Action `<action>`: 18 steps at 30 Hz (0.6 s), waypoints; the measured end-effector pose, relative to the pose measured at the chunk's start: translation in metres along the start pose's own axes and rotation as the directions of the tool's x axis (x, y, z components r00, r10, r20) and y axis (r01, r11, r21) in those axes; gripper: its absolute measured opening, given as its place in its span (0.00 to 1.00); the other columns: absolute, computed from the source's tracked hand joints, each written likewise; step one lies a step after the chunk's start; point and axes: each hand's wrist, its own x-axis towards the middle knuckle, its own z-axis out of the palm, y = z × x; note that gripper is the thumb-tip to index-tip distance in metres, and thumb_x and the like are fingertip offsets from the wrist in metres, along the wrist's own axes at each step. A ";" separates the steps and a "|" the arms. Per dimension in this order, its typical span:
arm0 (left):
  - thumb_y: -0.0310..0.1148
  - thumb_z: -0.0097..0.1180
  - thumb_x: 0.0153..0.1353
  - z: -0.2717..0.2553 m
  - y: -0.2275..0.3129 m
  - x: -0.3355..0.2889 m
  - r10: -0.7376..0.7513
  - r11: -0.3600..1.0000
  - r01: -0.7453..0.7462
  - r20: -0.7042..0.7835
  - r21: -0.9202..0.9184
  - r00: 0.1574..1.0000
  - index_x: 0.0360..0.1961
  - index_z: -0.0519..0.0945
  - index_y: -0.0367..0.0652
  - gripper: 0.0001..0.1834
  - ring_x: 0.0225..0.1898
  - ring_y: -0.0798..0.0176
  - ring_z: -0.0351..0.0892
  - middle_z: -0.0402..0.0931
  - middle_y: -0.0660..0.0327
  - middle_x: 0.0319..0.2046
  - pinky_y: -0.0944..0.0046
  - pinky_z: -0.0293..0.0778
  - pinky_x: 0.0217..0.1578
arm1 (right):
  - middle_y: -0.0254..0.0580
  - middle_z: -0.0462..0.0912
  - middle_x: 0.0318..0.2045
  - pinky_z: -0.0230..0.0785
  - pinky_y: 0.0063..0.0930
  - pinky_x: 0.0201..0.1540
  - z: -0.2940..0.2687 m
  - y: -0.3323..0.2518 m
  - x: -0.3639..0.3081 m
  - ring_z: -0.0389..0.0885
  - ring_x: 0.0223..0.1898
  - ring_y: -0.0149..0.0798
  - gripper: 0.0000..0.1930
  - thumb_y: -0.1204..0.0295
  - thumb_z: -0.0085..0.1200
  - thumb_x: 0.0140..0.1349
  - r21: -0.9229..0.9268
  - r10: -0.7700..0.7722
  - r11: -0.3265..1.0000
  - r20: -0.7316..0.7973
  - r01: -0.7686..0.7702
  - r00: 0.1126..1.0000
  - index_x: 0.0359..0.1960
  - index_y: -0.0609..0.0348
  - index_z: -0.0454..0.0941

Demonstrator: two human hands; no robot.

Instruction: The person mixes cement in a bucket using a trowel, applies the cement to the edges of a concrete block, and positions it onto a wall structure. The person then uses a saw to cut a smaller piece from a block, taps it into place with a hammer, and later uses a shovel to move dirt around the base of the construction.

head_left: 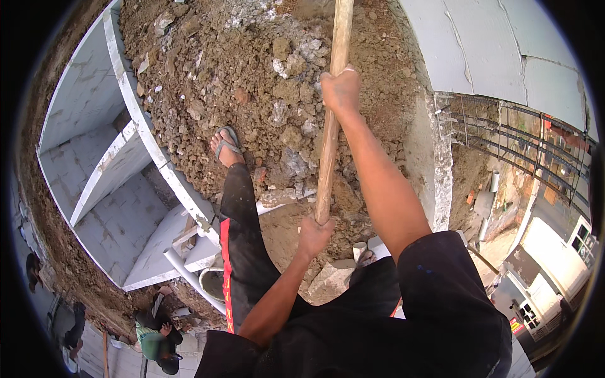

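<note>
A long wooden pole (328, 157) runs up and away from me, and its far end leaves the top of the picture, so whatever it carries is hidden. Near the pole's lower end my left hand (315, 236) is wrapped round the wood. Farther up, my right hand (341, 93) grips the same pole with the arm stretched out. Beneath lies a mound of loose brown soil (252, 82) mixed with clods and pale rubble. My left foot, in a grey flip-flop (228, 145), stands on that soil.
Grey block walls (101, 214) form open compartments at left. Beside me lies a white pipe (189, 277). Rebar cages (523, 138) and a pale block wall (485, 44) stand at right. Below left, a person in a green cap (155, 345) is nearby.
</note>
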 end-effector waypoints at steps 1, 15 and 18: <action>0.32 0.61 0.57 -0.002 -0.017 -0.023 -0.078 0.997 0.079 0.040 -0.012 0.996 0.23 0.76 0.34 0.13 0.17 0.68 0.71 0.72 0.60 0.15 0.59 0.69 0.19 | 0.65 0.85 0.31 0.79 0.46 0.41 0.012 0.036 -0.019 0.88 0.36 0.58 0.19 0.70 0.60 0.57 -0.075 0.022 0.997 0.004 -0.022 1.000 0.44 0.74 0.76; 0.30 0.60 0.57 -0.014 0.008 -0.070 0.141 0.989 -0.142 0.019 0.032 0.990 0.28 0.76 0.34 0.09 0.22 0.74 0.72 0.73 0.63 0.17 0.62 0.69 0.23 | 0.41 0.77 0.18 0.72 0.30 0.18 -0.074 -0.063 -0.093 0.79 0.16 0.34 0.11 0.76 0.57 0.58 0.288 0.006 0.958 -0.034 0.004 0.999 0.39 0.71 0.71; 0.30 0.60 0.57 -0.025 0.025 0.006 0.295 0.950 -0.292 -0.009 0.114 0.956 0.27 0.77 0.34 0.09 0.21 0.72 0.73 0.73 0.64 0.17 0.62 0.69 0.22 | 0.48 0.81 0.21 0.75 0.34 0.22 -0.038 -0.071 -0.035 0.82 0.19 0.40 0.14 0.74 0.59 0.57 0.232 -0.108 0.964 -0.104 0.129 0.989 0.41 0.74 0.73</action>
